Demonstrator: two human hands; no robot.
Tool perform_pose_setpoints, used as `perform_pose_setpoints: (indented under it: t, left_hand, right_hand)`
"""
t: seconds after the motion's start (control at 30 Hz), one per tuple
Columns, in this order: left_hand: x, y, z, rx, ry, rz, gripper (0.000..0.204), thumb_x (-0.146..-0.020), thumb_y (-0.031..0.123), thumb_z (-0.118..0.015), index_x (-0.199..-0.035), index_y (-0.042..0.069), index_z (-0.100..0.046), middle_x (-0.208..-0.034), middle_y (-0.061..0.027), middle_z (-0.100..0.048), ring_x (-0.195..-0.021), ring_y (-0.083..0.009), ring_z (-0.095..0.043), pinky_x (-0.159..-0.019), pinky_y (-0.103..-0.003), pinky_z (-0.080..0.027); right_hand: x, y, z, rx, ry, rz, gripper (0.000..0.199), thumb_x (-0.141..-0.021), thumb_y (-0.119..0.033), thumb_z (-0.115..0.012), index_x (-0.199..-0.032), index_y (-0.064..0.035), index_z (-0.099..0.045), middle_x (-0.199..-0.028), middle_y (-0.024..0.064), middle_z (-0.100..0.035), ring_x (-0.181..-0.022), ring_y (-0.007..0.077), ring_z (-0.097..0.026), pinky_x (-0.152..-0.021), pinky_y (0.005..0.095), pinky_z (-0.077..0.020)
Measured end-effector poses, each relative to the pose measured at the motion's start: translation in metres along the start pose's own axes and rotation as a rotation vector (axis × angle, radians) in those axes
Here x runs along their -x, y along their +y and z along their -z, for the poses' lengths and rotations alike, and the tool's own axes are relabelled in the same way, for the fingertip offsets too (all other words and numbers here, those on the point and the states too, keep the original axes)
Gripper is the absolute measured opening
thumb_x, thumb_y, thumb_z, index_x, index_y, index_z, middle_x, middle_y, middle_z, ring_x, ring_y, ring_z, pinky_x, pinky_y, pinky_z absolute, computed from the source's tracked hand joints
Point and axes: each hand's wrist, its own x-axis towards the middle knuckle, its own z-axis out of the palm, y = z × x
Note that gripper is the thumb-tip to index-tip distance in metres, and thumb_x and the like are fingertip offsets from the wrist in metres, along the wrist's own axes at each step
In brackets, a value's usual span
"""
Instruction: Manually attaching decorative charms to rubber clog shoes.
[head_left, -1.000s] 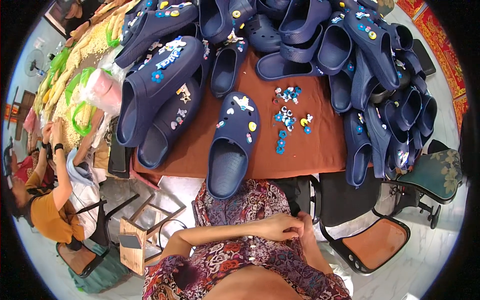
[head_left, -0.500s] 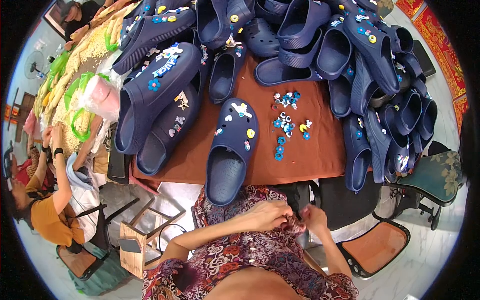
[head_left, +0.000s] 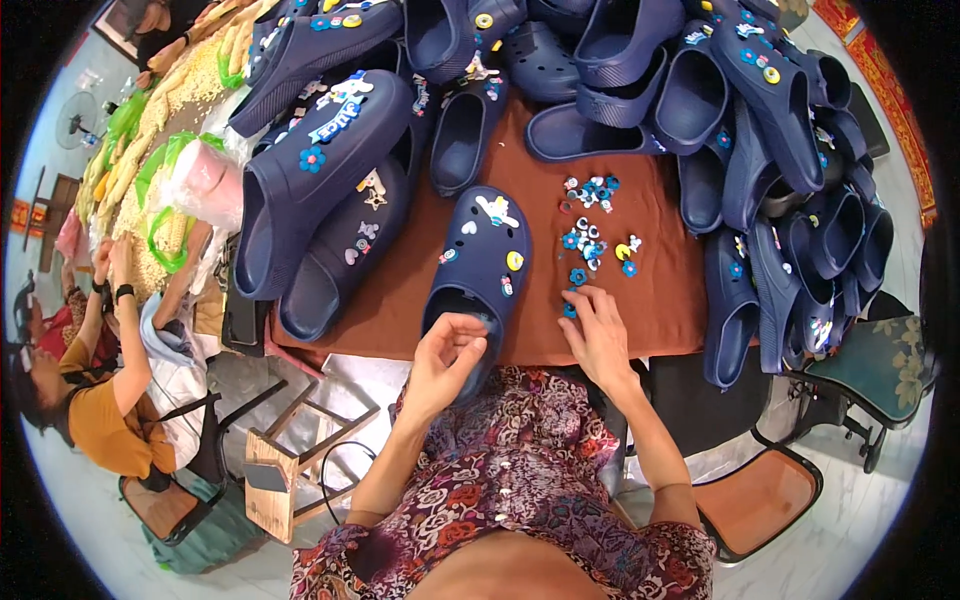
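A navy clog [head_left: 482,248] lies on the brown cloth at the table's front edge, its toe pointing away from me. Several charms sit on its upper: a white figure, a heart, a yellow round one and small ones. Over its heel opening is my left hand [head_left: 447,362], loosely curved, with a gap between thumb and fingers and nothing seen in it. My right hand [head_left: 602,345] reaches onto the cloth with fingers apart. Its fingertips are at a blue flower charm [head_left: 569,309], partly covered. Farther back lie more loose charms [head_left: 588,246], blue, white and yellow.
Stacked navy clogs [head_left: 325,170] stand at the left, with more piled at the back and right [head_left: 735,335]. Beyond the left pile is a pink roll [head_left: 207,182] beside heaped pale pieces. A co-worker [head_left: 110,425] sits there. Chairs [head_left: 760,500] and a wooden stool [head_left: 272,478] surround me.
Both hands have left my lap, where they were together near the dress fabric. The left has risen to the clog's heel, the right to the loose flower charms. The view has shifted slightly.
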Motion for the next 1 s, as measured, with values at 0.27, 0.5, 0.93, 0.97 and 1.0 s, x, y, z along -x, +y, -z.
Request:
perform_pose_setpoints:
  t: [0.27, 0.5, 0.93, 0.97, 1.0]
  left_hand:
    - [-0.036, -0.011, -0.016, 0.241, 0.129, 0.130, 0.040, -0.093, 0.014, -0.061, -0.127, -0.001, -0.047, -0.116, -0.0074, -0.058, -0.105, -0.0144, -0.057, -0.093, -0.030, -0.045]
    - [-0.064, -0.003, -0.026, 0.526, 0.193, 0.172, 0.047, -0.091, 0.012, -0.062, -0.131, -0.005, -0.045, -0.125, -0.0129, -0.058, -0.114, -0.0221, -0.057, -0.100, -0.036, -0.044]
    - [-0.045, -0.015, -0.015, 0.394, 0.180, 0.236, 0.050, -0.088, 0.008, -0.062, -0.131, -0.010, -0.043, -0.127, -0.0138, -0.055, -0.114, -0.0194, -0.055, -0.102, -0.032, -0.041]
    - [-0.043, -0.015, -0.014, 0.393, 0.181, 0.236, 0.050, -0.088, 0.008, -0.062, -0.131, -0.010, -0.043, -0.127, -0.0138, -0.055, -0.114, -0.0194, -0.055, -0.102, -0.032, -0.041]
    - [-0.041, -0.014, -0.014, 0.400, 0.154, 0.218, 0.051, -0.087, 0.007, -0.062, -0.132, -0.008, -0.043, -0.127, -0.0129, -0.055, -0.114, -0.0192, -0.055, -0.101, -0.032, -0.042]
  right_hand:
    - [0.007, 0.011, -0.002, -0.039, -0.022, -0.011, 0.025, -0.080, -0.004, -0.067, -0.104, -0.0068, -0.063, -0.111, 0.0097, -0.055, -0.100, 0.0314, -0.055, -0.084, 0.0430, -0.0476]
    - [0.008, 0.024, 0.000, -0.240, 0.098, -0.135, 0.013, -0.085, -0.002, -0.065, -0.098, -0.0031, -0.064, -0.096, 0.0108, -0.061, -0.082, 0.0300, -0.063, -0.070, 0.0362, -0.0511]
    - [0.003, 0.017, -0.005, -0.097, -0.006, -0.171, 0.018, -0.080, -0.014, -0.073, -0.087, -0.0049, -0.059, -0.085, 0.0074, -0.061, -0.080, 0.0251, -0.060, -0.071, 0.0383, -0.0482]
    - [0.003, 0.017, -0.006, -0.106, -0.005, -0.155, 0.019, -0.080, -0.013, -0.073, -0.086, -0.0043, -0.057, -0.085, 0.0078, -0.061, -0.078, 0.0245, -0.060, -0.069, 0.0372, -0.0486]
    - [0.004, 0.017, -0.006, -0.114, -0.005, -0.139, 0.020, -0.079, -0.013, -0.073, -0.086, -0.0037, -0.056, -0.084, 0.0081, -0.061, -0.076, 0.0239, -0.060, -0.067, 0.0362, -0.0489]
